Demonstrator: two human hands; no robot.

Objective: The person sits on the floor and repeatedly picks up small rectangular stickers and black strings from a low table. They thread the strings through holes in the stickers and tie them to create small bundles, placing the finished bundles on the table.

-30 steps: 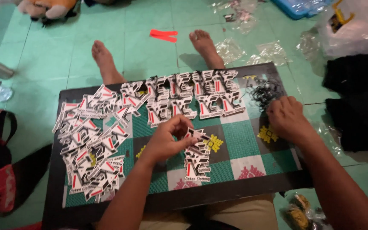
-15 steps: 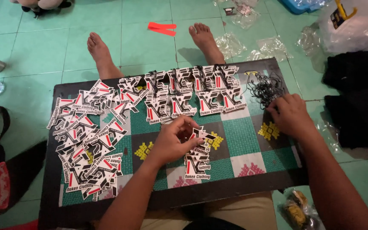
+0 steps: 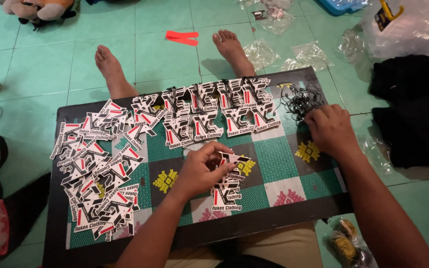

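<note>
Left hand: (image 3: 202, 171) fingers pinched together on the top tag (image 3: 232, 160) of a small stack (image 3: 227, 186), at about 6 o'clock on the board (image 3: 274, 218)
Right hand: (image 3: 329, 130) curled down on the tangle of black strings (image 3: 299, 101) at 2 o'clock; whether it grips any I cannot tell
Tags: flat die-cut card, angular, black, white and red, glossy
Handling: probably light and stiff but easy to bend, slippery when stacked; best pinched at a corner or edge, one at a time
Strings: thin, limp, apt to snag
Loose pile: (image 3: 95, 168) tags heaped at 9 o'clock
Rows: (image 3: 214, 111) overlapping tags across 12 o'clock
Board surface: woven mat, green, white and dark squares with yellow and pink motifs
</note>
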